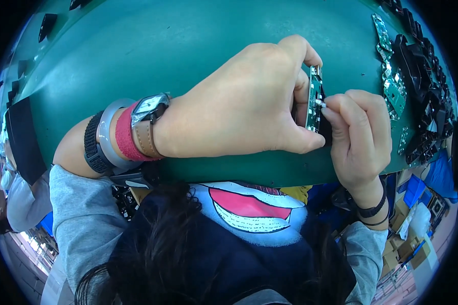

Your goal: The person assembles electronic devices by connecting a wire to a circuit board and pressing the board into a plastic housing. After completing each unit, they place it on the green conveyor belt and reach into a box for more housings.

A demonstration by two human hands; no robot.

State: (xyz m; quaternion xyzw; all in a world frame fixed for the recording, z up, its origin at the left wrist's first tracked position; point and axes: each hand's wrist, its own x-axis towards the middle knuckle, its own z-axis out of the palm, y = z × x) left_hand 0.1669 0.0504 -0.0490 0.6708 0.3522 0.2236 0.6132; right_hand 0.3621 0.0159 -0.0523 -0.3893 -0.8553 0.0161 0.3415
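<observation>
My left hand [254,96] reaches across the green table and holds a small green circuit board [314,99] on edge. The thumb is at its near end and a bent finger at its far end. A dark part [326,124] shows behind the board; whether it is attached I cannot tell. Against the board's right side, my right hand [364,134] pinches a tiny white connector-like piece [320,103] between thumb and forefinger. The fingertips hide much of that piece, so I cannot tell if it is seated on the board.
A row of green circuit boards [394,91] lies along the table's right side, beside a heap of black plastic parts [422,86]. On the left are a black sheet [24,140] and another person's sleeve [28,203]. Cardboard boxes [404,246] stand at the lower right.
</observation>
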